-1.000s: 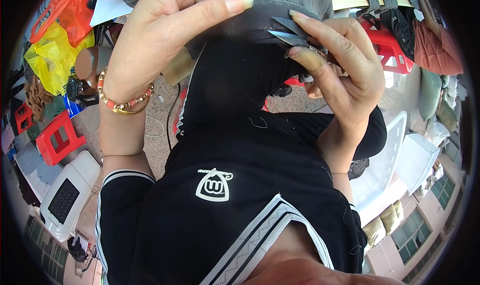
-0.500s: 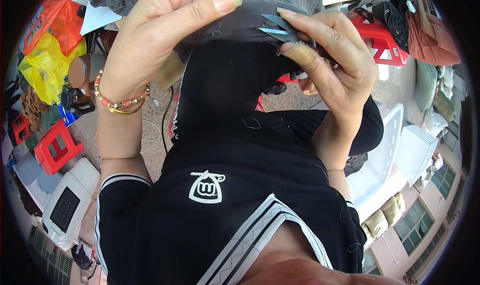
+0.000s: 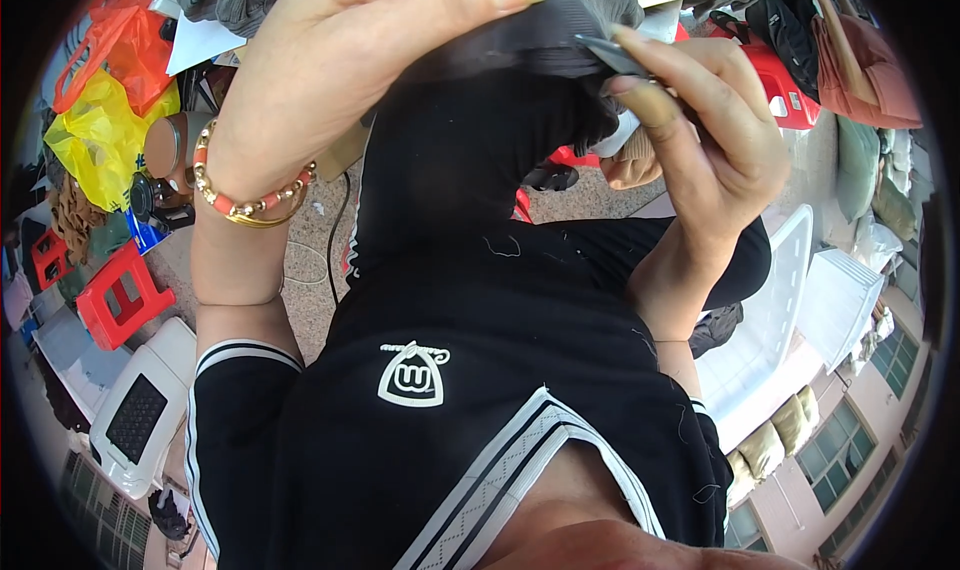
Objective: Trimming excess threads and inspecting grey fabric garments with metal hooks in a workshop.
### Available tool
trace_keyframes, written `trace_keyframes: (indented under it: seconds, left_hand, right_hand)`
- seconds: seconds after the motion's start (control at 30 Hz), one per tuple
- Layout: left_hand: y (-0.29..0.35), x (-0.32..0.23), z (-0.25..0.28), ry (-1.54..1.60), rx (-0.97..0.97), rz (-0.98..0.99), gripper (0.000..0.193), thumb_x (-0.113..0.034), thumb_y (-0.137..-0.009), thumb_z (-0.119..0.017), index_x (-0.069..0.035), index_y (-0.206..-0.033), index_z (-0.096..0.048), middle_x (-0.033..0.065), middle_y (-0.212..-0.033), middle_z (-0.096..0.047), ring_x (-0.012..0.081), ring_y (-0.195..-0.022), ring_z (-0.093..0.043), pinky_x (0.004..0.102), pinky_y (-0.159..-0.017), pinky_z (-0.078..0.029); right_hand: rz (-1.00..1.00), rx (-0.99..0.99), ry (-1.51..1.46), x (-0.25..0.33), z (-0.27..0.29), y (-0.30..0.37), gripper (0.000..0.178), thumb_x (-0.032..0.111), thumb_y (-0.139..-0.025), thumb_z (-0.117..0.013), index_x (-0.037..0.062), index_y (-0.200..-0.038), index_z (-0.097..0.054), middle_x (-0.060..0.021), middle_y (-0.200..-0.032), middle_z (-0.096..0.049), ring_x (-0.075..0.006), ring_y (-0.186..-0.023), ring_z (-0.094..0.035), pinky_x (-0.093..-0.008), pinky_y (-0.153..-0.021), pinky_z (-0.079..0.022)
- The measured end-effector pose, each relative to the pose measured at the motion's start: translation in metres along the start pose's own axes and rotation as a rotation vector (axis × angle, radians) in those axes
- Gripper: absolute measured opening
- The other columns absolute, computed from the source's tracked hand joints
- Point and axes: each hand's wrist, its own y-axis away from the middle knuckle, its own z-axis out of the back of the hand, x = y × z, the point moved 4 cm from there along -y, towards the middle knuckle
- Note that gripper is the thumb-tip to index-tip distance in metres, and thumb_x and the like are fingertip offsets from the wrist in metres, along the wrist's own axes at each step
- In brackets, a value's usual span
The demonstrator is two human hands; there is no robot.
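Note:
At the top of the head view, dark grey ribbed knit fabric (image 3: 568, 25) lies over my black-clad leg. My left hand (image 3: 320, 80), with a beaded bracelet and a gold bangle at its wrist, pinches this fabric between thumb and fingers; the fingertips run partly out of the picture. To the right, my right hand (image 3: 725, 135) grips small thread snips (image 3: 612, 56) between thumb and forefinger. Their pointed blades are together, with the tip at the fabric's right part. The handle is mostly hidden inside my right hand.
Red plastic stools (image 3: 122, 296) stand at left, below yellow (image 3: 95, 135) and red bags. A white plastic bin (image 3: 765, 320) is at right. More grey knit pieces (image 3: 215, 0) lie at the top left, and another red stool (image 3: 785, 88) stands at upper right.
The snips' blades, spread apart before, are now together. My left hand has shifted right with the fabric, and my right hand has moved a little right and down.

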Motion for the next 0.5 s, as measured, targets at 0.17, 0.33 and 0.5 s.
trace_keyframes:
  seconds: [0.17, 0.33, 0.5]
  left_hand:
    - [-0.027, -0.019, -0.039, -0.291, -0.524, 0.863, 0.008, -0.008, -0.096, -0.058, -0.001, -0.1, -0.057, -0.0062, -0.073, -0.056, -0.0021, -0.061, -0.045, 0.0136, -0.054, -0.034]
    - [-0.03, 0.018, -0.012, -0.252, -0.203, 0.44, 0.006, -0.005, -0.095, -0.059, 0.0, -0.099, -0.058, -0.0047, -0.074, -0.059, -0.0014, -0.062, -0.048, 0.0135, -0.055, -0.037]
    - [-0.035, 0.022, -0.019, -0.061, 0.005, 0.045, 0.006, -0.003, -0.093, -0.061, 0.0, -0.098, -0.059, -0.0021, -0.078, -0.063, -0.0003, -0.065, -0.053, 0.0133, -0.058, -0.041]
  right_hand:
    - [-0.016, -0.017, 0.074, 0.011, 0.018, 0.009, 0.031, -0.008, -0.075, -0.072, -0.0083, -0.106, -0.07, -0.0124, -0.087, -0.064, -0.0121, -0.068, -0.059, -0.0189, -0.059, -0.043]
    - [-0.059, 0.001, -0.006, 0.004, 0.01, 0.02, 0.03, -0.01, -0.078, -0.07, -0.0084, -0.109, -0.068, -0.0128, -0.091, -0.063, -0.0071, -0.056, -0.06, -0.0139, -0.046, -0.042]
    - [-0.158, 0.006, -0.048, 0.004, 0.012, 0.021, 0.029, -0.009, -0.079, -0.07, -0.0077, -0.108, -0.069, -0.0126, -0.092, -0.063, -0.0067, -0.057, -0.06, -0.0137, -0.047, -0.042]
